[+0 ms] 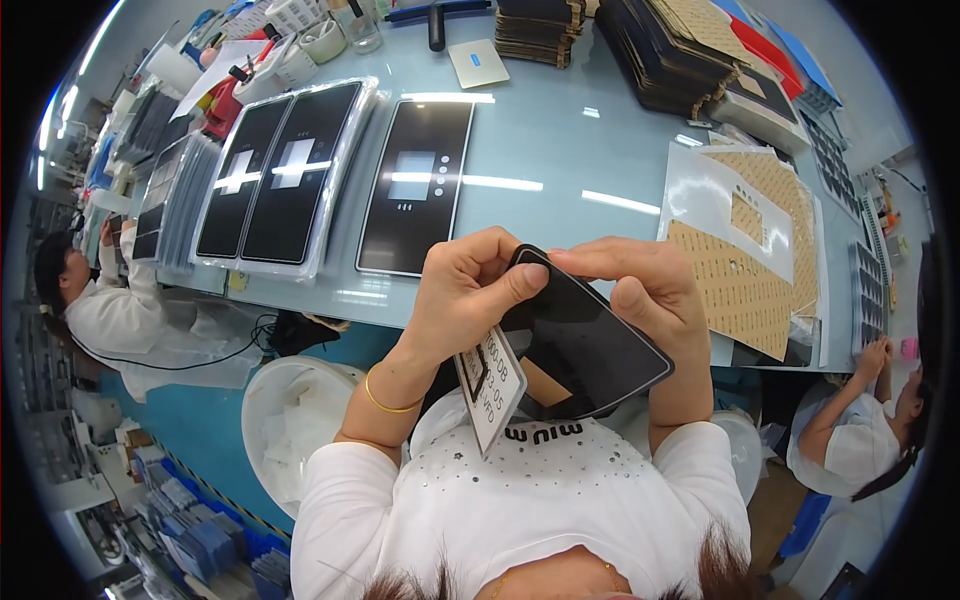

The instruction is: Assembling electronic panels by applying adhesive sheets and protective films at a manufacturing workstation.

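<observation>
Hair (733,568) occupies the lower edge. Panel (600,350): before the shirt (530,490), glossy black, corners rounded, border pale. Left fingers (522,284): pinching its top corner. Right fingers (610,260): beside that corner; grip cannot be determined.

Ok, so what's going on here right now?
The person's left hand pinches a black panel by its top corner, with the right hand touching near that corner. A white printed card shows just below the left hand. On the table lies a separate panel, with a pair of panels to its left and tan sheets to its right.
</observation>
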### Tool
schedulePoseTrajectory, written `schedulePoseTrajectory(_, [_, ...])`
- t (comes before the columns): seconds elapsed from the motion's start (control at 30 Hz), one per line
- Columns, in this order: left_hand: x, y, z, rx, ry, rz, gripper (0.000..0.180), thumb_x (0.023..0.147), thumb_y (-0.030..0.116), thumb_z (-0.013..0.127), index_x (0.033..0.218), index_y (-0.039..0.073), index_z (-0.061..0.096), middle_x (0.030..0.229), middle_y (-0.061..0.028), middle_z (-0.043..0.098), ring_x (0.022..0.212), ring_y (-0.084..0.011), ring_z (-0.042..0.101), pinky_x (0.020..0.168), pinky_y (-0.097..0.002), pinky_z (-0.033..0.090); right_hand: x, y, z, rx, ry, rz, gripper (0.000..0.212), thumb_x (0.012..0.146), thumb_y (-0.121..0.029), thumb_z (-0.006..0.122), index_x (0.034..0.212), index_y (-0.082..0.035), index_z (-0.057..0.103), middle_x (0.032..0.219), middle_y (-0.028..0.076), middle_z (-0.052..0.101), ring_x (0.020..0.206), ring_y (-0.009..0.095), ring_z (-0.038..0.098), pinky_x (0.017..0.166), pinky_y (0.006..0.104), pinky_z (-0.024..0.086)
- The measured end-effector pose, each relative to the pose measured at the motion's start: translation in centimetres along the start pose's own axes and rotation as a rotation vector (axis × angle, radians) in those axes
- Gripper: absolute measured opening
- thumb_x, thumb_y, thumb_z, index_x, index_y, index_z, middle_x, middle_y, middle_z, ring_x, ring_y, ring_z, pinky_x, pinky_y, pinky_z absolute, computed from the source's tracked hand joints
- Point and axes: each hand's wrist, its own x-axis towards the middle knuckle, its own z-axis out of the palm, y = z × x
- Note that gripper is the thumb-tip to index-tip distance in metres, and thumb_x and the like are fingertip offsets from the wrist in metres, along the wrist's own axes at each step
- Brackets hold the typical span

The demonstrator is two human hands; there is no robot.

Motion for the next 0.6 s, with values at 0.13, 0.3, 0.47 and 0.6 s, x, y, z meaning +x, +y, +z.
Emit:
schedulePoseTrajectory(0.13, [0.2, 0.3, 0.3, -0.005, 0.046, -0.017, 0.019, 0.085, 0.015, 0.069, 0.078, 0.000, 0.060, 0.063, 0.0047, 0.056, 0.055, 0.0015, 0.045, 0.045, -0.0147, 0.032, -1.2, 0.1, -0.8, 0.017, 0.024, 0.010, 0.038, 0.094, -0.031, 0.053, 0.107, 0.001, 0.066, 0.096, 0.017, 0.069, 0.086, 0.024, 0.066, 0.074, 0.0292, 0.051])
schedulePoseTrajectory(0.3, [0.6, -0.5, 0.5, 0.026, 0.003, 0.016, 0.019, 0.085, 0.015, 0.069, 0.078, -0.001, 0.060, 0.063, 0.0047, 0.056, 0.055, 0.0014, 0.045, 0.046, -0.0143, 0.032, -0.7, -0.3, -1.2, 0.146, 0.092, 0.021, 0.041, 0.094, -0.034, 0.053, 0.109, 0.002, 0.065, 0.094, 0.016, 0.067, 0.083, 0.020, 0.064, 0.073, 0.0285, 0.050])
schedulePoseTrajectory(0.47, [0.9, -0.9, 1.3, 0.030, -0.017, 0.010, 0.020, 0.085, 0.015, 0.070, 0.078, -0.001, 0.060, 0.062, 0.0051, 0.055, 0.054, 0.0014, 0.043, 0.045, -0.0149, 0.031, -0.8, 0.1, -1.8, 0.004, -0.004, -0.010, 0.044, 0.094, -0.036, 0.052, 0.109, 0.002, 0.065, 0.095, 0.014, 0.067, 0.086, 0.018, 0.063, 0.071, 0.0272, 0.050])
schedulePoseTrajectory(0.6, [1.0, -1.3, 1.2, 0.028, 0.077, 0.018, 0.022, 0.084, 0.017, 0.071, 0.076, 0.000, 0.059, 0.061, 0.0051, 0.055, 0.054, 0.0016, 0.042, 0.045, -0.0151, 0.029, -2.5, -0.6, -2.6, 0.008, -0.006, 0.045, 0.054, 0.095, -0.041, 0.047, 0.103, 0.009, 0.066, 0.099, 0.022, 0.066, 0.089, 0.027, 0.065, 0.079, 0.0311, 0.049])
